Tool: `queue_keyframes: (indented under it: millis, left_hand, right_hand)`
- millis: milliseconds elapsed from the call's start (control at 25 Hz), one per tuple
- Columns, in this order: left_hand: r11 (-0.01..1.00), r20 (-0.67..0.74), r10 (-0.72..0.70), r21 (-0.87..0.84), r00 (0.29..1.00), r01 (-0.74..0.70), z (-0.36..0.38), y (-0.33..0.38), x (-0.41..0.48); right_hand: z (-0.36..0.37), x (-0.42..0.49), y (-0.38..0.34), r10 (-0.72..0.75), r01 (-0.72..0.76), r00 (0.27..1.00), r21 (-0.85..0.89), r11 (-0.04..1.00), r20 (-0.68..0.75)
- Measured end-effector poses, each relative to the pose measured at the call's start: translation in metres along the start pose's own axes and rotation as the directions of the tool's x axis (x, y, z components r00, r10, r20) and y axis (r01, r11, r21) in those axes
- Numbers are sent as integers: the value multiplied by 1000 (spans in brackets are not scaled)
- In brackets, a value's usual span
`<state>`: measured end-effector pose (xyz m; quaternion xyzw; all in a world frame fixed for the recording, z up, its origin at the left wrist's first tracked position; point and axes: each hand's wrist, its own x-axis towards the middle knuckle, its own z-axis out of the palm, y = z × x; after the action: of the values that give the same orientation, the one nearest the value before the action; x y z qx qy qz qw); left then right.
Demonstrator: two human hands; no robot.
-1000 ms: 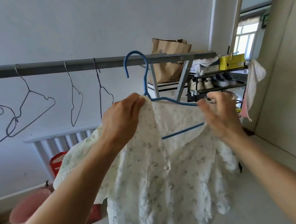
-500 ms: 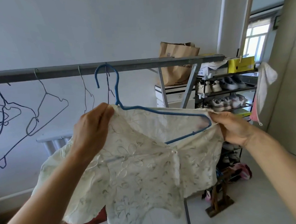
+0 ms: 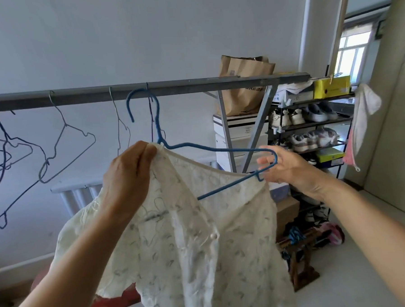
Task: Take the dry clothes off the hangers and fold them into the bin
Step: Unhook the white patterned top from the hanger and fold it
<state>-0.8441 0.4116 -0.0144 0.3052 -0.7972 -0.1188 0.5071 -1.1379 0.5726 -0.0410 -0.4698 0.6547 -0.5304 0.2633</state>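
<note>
A cream floral blouse hangs in front of me, partly on a blue wire hanger. My left hand grips the blouse's left shoulder by the hanger's neck. The blouse's right shoulder has slid off, so the hanger's right end is bare. My right hand is at that bare end with fingers loosely curled around the wire. The hanger's hook is free, just below the grey rail. No bin is identifiable.
Several empty wire hangers dangle from the rail at left. A shoe rack with shoes and boxes, and a brown paper bag, stand behind at right. A white radiator sits under the rail. A cloth hangs at far right.
The blouse's right shoulder has come off the hanger's right end. My right hand let go of the fabric and now holds the bare wire. The left hand keeps its grip.
</note>
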Motion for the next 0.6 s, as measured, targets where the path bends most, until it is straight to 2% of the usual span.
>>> queue_keyframes:
  millis: [200,320,400,480,600]
  left_hand:
    - [1000,29,-1,-5,1000,1,1,-1,-2]
    - [1000,20,-4,-24,1000,4,-4,-6,-1]
    - [1000,6,-13,-23,1000,13,-6,-9,0]
    - [999,-5,-34,-40,999,33,-6,-13,1]
    - [997,-1,-53,-63,999,53,-7,-18,3]
  right_hand:
    - [15,13,-10,-113,104,987,-89,991,-113]
    - [18,16,-5,-15,-11,987,-153,988,-163]
    - [23,14,-2,81,-85,992,-35,996,-96]
    - [30,14,2,101,-98,993,50,994,-59]
    - [38,23,10,80,-76,966,26,997,-244]
